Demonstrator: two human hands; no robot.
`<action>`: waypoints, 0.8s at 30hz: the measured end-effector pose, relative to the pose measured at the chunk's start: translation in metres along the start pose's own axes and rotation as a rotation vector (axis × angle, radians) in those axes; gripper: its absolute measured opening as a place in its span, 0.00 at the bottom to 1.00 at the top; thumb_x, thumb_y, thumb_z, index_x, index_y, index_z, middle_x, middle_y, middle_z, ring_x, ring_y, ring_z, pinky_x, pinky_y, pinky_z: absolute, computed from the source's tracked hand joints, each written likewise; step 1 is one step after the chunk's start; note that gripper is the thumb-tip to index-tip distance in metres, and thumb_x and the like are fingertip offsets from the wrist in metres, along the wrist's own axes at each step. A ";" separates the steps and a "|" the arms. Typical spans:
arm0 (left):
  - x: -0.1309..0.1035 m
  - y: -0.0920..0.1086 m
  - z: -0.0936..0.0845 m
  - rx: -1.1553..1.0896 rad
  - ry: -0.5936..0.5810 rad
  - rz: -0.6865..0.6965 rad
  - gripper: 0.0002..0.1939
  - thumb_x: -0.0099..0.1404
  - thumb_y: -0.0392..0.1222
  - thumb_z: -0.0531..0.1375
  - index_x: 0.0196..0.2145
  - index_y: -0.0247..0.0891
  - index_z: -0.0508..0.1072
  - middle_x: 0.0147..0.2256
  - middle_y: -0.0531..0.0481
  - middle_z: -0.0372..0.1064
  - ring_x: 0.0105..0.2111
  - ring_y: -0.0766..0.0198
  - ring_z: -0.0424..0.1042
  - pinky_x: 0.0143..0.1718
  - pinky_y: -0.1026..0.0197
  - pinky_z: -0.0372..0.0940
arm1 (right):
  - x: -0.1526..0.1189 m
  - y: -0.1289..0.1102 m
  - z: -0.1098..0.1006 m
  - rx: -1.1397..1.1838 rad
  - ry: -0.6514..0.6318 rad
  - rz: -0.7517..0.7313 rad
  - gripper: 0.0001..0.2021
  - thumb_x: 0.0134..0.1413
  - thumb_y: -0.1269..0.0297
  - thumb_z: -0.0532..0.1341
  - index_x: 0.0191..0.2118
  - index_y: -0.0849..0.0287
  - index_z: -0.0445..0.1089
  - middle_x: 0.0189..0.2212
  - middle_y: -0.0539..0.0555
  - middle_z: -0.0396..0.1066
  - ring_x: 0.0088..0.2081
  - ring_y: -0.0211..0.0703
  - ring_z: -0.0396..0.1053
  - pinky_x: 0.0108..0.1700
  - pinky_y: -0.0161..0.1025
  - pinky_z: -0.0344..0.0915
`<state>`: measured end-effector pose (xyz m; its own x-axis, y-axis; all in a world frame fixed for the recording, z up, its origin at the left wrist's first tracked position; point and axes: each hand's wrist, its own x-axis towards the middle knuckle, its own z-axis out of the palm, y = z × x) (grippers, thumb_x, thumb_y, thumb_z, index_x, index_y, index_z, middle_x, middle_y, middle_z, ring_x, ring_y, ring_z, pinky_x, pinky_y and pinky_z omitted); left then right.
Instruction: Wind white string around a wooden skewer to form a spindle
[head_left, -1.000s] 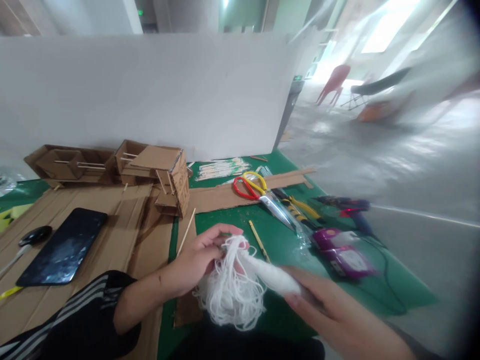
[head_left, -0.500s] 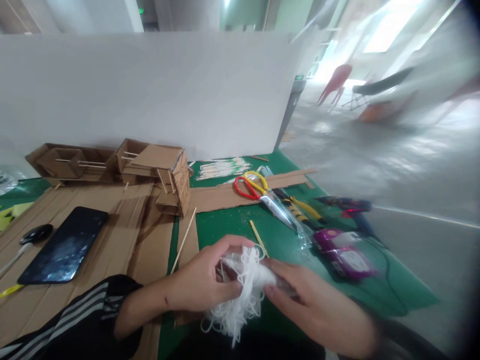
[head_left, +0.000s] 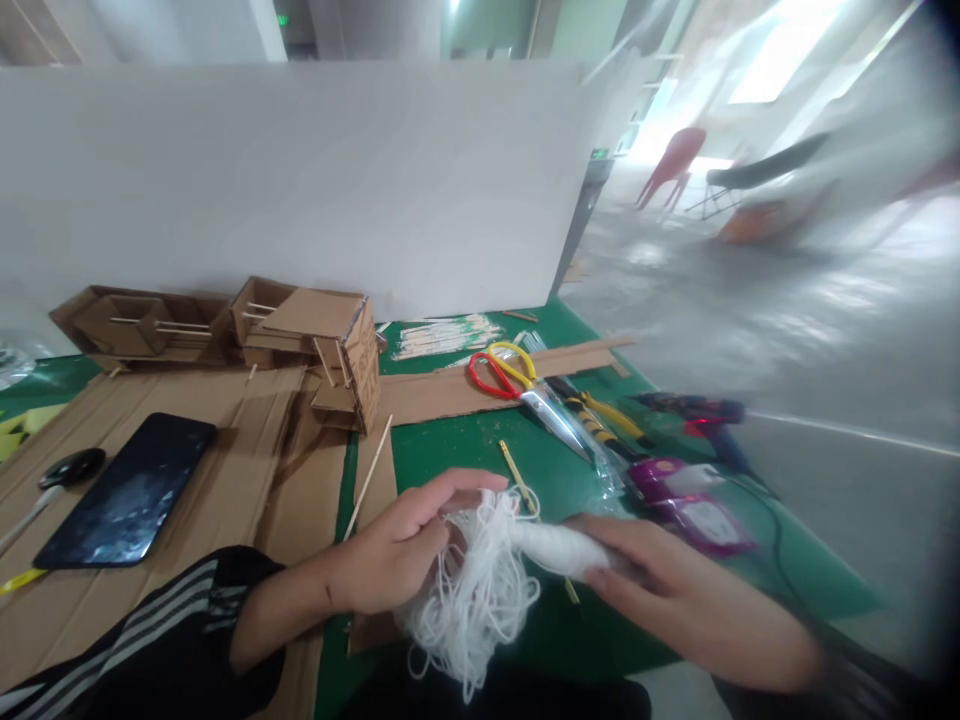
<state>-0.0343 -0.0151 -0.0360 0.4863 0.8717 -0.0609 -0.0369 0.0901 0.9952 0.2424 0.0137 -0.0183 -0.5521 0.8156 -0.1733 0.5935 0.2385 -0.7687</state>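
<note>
A loose tangle of white string (head_left: 480,590) hangs from my left hand (head_left: 405,550), whose fingers are curled round its upper left side. My right hand (head_left: 675,595) grips the right end of a white spool (head_left: 559,550), fingers above and thumb below. The spool lies nearly level, its left end touching the tangle. Some loops droop below both hands, over the dark clothing at the bottom edge. Behind the string a yellow strip (head_left: 514,465) lies on the green table (head_left: 442,455).
Red-and-yellow scissors (head_left: 555,420), pliers (head_left: 615,418), a purple package (head_left: 697,505) and a glue gun (head_left: 712,420) lie to the right. At left are a phone (head_left: 127,490), cardboard sheets (head_left: 240,440) and a cardboard structure (head_left: 315,330). Thin sticks (head_left: 446,337) lie behind.
My right hand has moved right, away from my left, drawing the spool out so more of it shows. The string tangle looks larger and more spread.
</note>
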 end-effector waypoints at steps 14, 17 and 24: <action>0.004 0.001 -0.001 0.135 -0.012 0.054 0.18 0.68 0.37 0.54 0.55 0.44 0.68 0.45 0.44 0.71 0.34 0.65 0.72 0.35 0.64 0.67 | 0.002 0.001 0.000 0.008 -0.023 -0.006 0.11 0.54 0.57 0.60 0.35 0.58 0.75 0.25 0.53 0.73 0.29 0.44 0.68 0.30 0.34 0.65; 0.006 -0.007 0.001 0.165 0.025 -0.002 0.21 0.64 0.36 0.58 0.54 0.44 0.69 0.43 0.46 0.72 0.31 0.66 0.72 0.30 0.67 0.66 | 0.006 -0.003 0.004 -0.014 -0.022 -0.037 0.11 0.55 0.56 0.60 0.33 0.59 0.74 0.24 0.52 0.72 0.27 0.42 0.67 0.30 0.33 0.64; 0.005 -0.010 0.010 0.249 0.069 -0.102 0.36 0.51 0.29 0.63 0.57 0.48 0.63 0.39 0.52 0.72 0.26 0.68 0.69 0.25 0.69 0.62 | 0.020 -0.020 0.022 -0.069 -0.095 -0.135 0.11 0.60 0.61 0.54 0.38 0.60 0.71 0.27 0.51 0.71 0.27 0.38 0.63 0.30 0.33 0.58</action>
<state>-0.0229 -0.0163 -0.0452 0.4154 0.8958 -0.1579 0.2292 0.0649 0.9712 0.2065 0.0138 -0.0195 -0.6805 0.7209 -0.1310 0.5470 0.3809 -0.7455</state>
